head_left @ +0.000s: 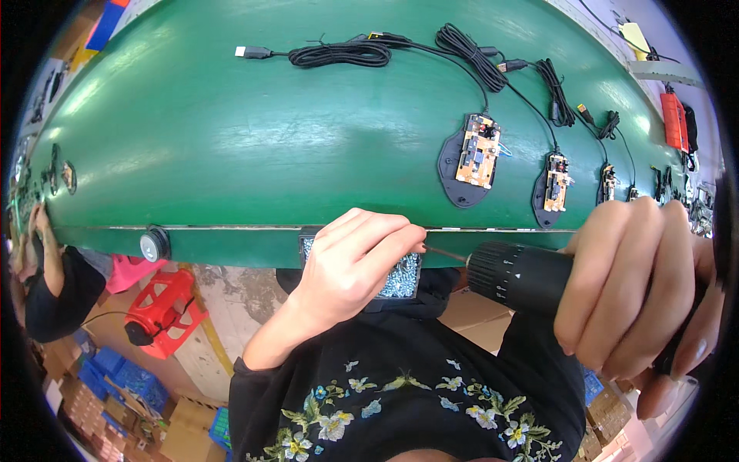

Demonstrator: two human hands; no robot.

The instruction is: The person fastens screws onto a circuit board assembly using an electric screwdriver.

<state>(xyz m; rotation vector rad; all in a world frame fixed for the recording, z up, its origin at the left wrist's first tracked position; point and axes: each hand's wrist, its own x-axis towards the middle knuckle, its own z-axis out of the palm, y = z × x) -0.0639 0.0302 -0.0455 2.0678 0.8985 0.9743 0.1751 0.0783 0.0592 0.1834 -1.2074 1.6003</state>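
My right hand is wrapped around a black cordless screwdriver, held level with its thin bit pointing left. The thumb and fingers of my left hand are pinched together at the bit's tip; whatever lies between them is too small or hidden to make out. Below that hand a black tray of small silvery screws sits at the near edge of the green work surface. Beyond my hands lies an opened computer mouse, its circuit board exposed on a dark base.
Another opened mouse and several more extend to the right, with coiled black cables behind. A round knob is on the near edge. A red plastic stool stands lower left. Another person's arm reaches in at far left.
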